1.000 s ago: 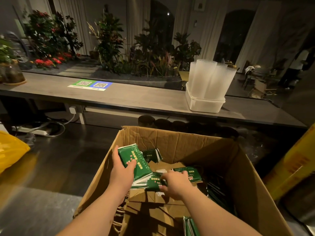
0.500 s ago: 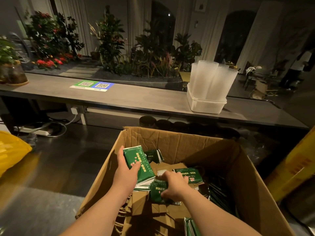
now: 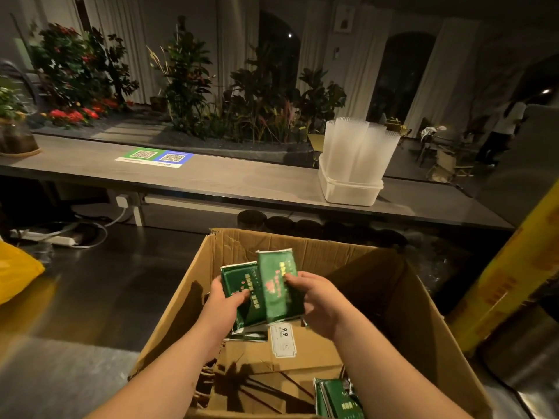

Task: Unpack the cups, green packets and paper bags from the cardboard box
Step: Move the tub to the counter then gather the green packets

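Over the cardboard box (image 3: 348, 267), left hand (image 3: 222, 306) grips a packet stack (image 3: 239, 285), right hand (image 3: 317, 300) grips one green packet (image 3: 276, 282)

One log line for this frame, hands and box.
left hand: grips green packet stack | right hand: grips single packet | cardboard box: paper bags, spare packets inside

Left hand (image 3: 225, 302), right hand (image 3: 320, 306), both curled.

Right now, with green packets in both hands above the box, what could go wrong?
The left hand grips a fanned stack of packets whose lower ones stick out; they may drop back into the cardboard box. The right hand holds its packet by one side, so it could slip.
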`<state>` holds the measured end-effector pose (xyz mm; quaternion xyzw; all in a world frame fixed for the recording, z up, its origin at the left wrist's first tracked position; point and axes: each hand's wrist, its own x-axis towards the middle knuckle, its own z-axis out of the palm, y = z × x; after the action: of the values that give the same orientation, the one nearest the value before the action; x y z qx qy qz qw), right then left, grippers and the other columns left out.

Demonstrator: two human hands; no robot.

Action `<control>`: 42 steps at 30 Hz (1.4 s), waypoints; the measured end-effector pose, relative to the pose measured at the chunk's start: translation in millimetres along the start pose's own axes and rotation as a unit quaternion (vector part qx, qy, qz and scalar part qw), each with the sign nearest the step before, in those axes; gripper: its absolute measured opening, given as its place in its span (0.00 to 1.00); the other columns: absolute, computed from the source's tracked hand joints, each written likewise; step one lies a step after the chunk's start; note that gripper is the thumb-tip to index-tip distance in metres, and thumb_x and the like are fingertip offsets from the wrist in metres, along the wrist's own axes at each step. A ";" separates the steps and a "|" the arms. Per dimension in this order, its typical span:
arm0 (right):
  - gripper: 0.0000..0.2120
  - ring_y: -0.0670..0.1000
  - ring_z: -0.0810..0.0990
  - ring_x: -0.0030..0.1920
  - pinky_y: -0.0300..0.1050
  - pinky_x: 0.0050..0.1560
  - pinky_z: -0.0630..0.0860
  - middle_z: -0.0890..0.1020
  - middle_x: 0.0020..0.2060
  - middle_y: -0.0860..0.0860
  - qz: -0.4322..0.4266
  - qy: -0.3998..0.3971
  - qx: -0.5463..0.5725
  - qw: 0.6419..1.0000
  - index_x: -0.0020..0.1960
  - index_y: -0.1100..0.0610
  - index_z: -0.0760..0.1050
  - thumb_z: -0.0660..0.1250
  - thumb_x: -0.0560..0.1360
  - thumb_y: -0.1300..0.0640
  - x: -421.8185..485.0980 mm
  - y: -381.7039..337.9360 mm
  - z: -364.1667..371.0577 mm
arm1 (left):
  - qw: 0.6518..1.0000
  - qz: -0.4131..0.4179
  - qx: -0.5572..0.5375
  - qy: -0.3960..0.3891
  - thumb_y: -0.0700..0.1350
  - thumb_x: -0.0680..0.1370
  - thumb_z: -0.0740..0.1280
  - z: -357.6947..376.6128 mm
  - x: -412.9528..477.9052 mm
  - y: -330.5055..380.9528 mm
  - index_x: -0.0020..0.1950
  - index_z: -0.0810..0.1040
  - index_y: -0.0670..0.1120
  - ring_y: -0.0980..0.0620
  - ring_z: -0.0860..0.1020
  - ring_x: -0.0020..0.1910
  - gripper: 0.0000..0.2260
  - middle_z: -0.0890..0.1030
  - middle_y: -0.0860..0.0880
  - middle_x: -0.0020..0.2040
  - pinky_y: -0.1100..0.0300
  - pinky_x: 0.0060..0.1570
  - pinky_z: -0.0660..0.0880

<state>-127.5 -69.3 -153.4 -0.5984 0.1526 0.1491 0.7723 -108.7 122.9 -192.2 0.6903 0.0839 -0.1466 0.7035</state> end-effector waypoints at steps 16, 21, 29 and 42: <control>0.22 0.52 0.85 0.52 0.44 0.43 0.84 0.82 0.58 0.52 -0.100 0.101 -0.064 0.988 0.75 0.54 0.66 0.66 0.83 0.58 -118.1 8.7 56.9 | 0.989 0.133 0.026 -0.067 0.52 0.86 0.60 31.1 -115.3 36.8 0.81 0.50 0.63 0.56 0.75 0.57 0.27 0.72 0.53 0.69 0.62 0.45 0.73; 0.08 0.52 0.88 0.41 0.44 0.34 0.82 0.88 0.43 0.54 -0.039 0.062 -0.021 0.997 0.58 0.54 0.79 0.63 0.83 0.61 -187.6 33.8 52.4 | 0.985 0.113 0.086 -0.098 0.48 0.85 0.62 31.6 -166.8 18.5 0.81 0.47 0.65 0.50 0.76 0.65 0.31 0.72 0.51 0.72 0.46 0.65 0.77; 0.09 0.60 0.84 0.53 0.53 0.45 0.83 0.84 0.53 0.62 0.139 0.112 -0.031 0.983 0.60 0.61 0.79 0.64 0.81 0.62 -230.4 114.5 15.5 | 0.962 0.071 0.234 -0.120 0.47 0.84 0.63 50.6 -222.0 -61.7 0.83 0.44 0.61 0.49 0.69 0.71 0.34 0.63 0.50 0.79 0.53 0.67 0.69; 0.14 0.61 0.81 0.56 0.58 0.53 0.77 0.83 0.55 0.62 0.336 0.118 -0.006 0.934 0.60 0.64 0.79 0.62 0.78 0.61 -169.6 182.3 -24.0 | 0.955 -0.149 0.236 -0.105 0.47 0.83 0.65 66.9 -213.3 -123.9 0.83 0.40 0.55 0.43 0.72 0.68 0.39 0.68 0.43 0.74 0.48 0.68 0.71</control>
<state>-358.3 -57.0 -249.1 -0.5299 0.4342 0.3293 0.6498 -355.3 75.1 -238.9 0.7969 0.0749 -0.3371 0.4956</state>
